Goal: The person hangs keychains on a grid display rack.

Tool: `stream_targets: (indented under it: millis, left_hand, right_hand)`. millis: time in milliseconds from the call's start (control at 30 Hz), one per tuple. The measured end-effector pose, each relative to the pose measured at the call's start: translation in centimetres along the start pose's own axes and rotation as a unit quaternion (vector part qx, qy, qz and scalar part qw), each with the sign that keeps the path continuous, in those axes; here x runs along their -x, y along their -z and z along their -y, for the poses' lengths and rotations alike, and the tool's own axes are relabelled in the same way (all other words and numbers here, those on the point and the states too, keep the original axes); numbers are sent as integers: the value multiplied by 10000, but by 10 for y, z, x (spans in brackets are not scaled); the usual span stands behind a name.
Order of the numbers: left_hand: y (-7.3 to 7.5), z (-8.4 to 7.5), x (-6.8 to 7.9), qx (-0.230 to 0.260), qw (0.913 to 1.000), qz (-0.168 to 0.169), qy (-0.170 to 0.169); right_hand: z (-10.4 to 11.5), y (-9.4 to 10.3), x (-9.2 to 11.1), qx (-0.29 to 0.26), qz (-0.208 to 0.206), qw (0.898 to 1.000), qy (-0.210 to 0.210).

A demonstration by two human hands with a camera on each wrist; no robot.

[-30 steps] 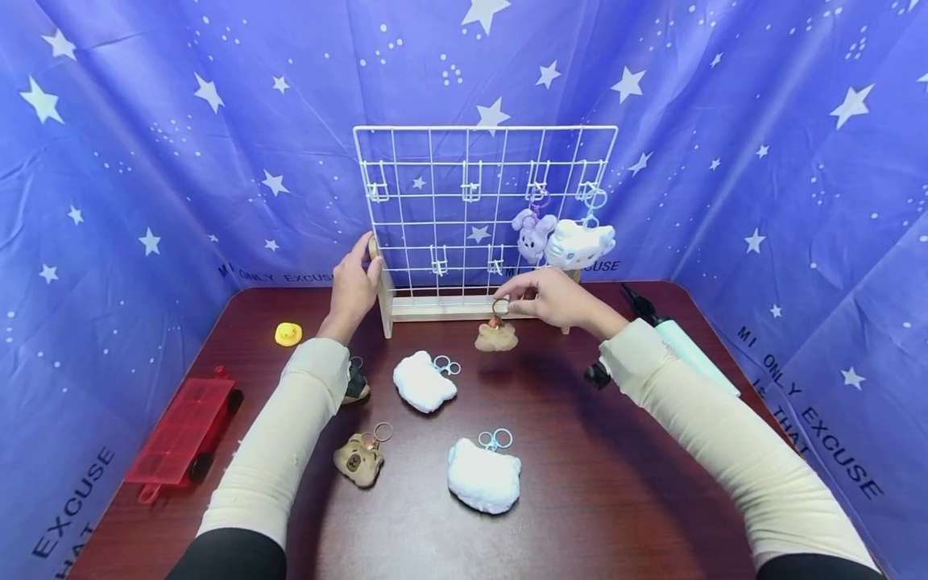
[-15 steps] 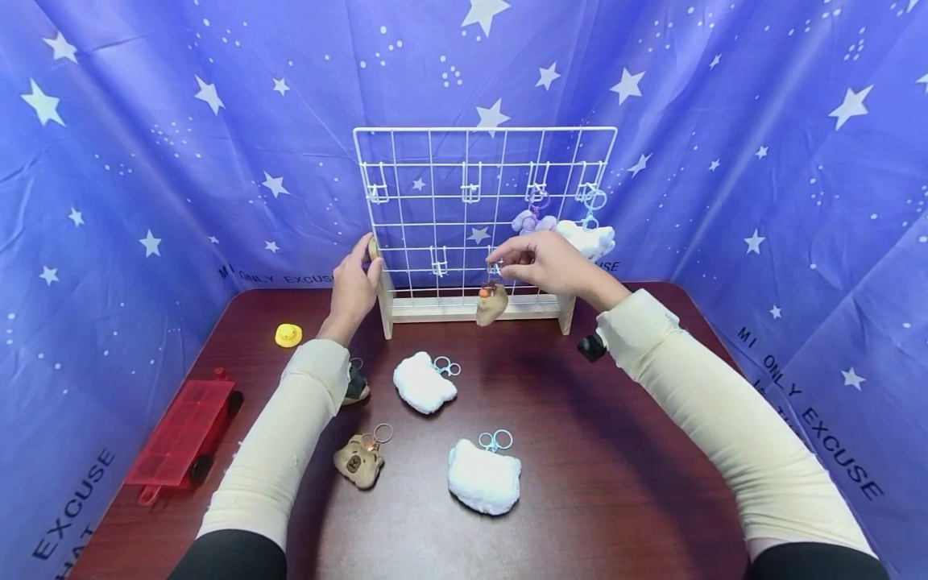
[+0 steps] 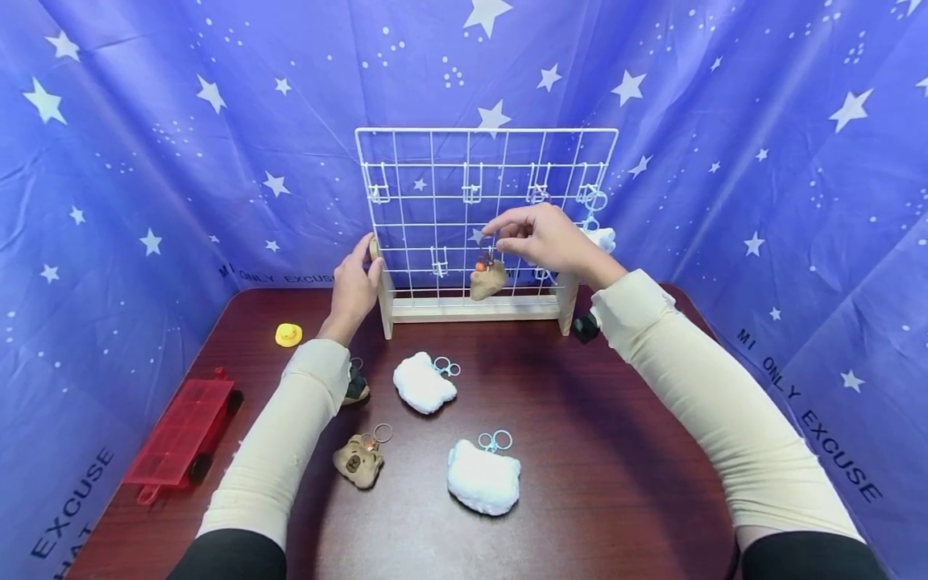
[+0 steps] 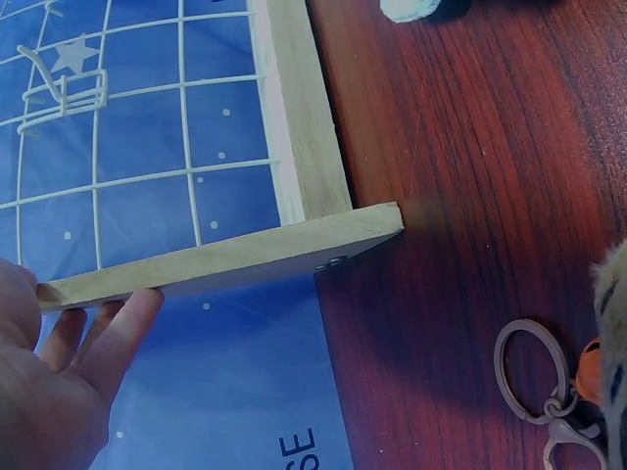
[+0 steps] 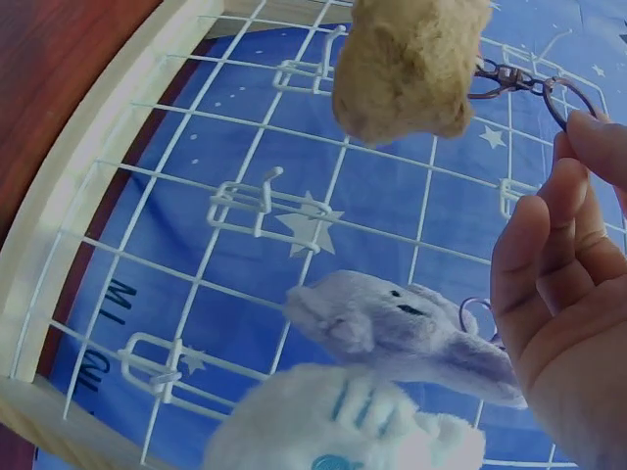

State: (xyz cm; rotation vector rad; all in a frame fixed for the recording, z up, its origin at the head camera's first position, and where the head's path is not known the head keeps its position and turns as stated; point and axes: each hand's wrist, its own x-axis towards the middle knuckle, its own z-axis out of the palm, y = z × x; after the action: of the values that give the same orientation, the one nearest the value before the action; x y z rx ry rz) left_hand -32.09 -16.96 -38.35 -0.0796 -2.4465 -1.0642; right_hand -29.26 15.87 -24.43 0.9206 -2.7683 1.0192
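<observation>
My right hand (image 3: pixel 544 234) pinches the metal ring (image 5: pixel 568 103) of a brown plush keychain (image 3: pixel 487 280) between thumb and fingertips. The plush hangs in front of the white wire grid rack (image 3: pixel 486 130), its furry back (image 5: pixel 411 69) turned to the right wrist camera. An orange bell (image 3: pixel 481 267) dangles at its top. My left hand (image 3: pixel 353 286) holds the rack's wooden side post (image 4: pixel 225 253), fingers wrapped behind it. On hooks at the right hang a purple plush (image 5: pixel 392 323) and a white plush (image 5: pixel 343 421); my right hand hides much of both in the head view.
White plush keychains (image 3: pixel 424 383) lie on the dark red table. Beside them are a brown bear keychain (image 3: pixel 358 461) and a dark-and-brown plush (image 3: pixel 355 388) partly behind my left sleeve. A yellow duck (image 3: pixel 288 335) and a red toy cart (image 3: pixel 184 435) stand at left. Bare hooks (image 5: pixel 260 206) dot the grid.
My right hand has lifted the brown plush keychain from low near the rack's base up in front of the lower grid; the plush has turned sideways. My left hand stays on the post.
</observation>
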Motion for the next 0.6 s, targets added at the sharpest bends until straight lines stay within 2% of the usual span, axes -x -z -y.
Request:
stream_targets:
  millis: [433,600]
  left_hand:
    - [1,0,0,24,9999,-80,-74]
    - [-1,0,0,-16,10000,-3,-3]
  right_hand:
    - [9,13,-16,-554,-486,9969,-277]
    - [10,14,-20,-554,-544,9957,-501]
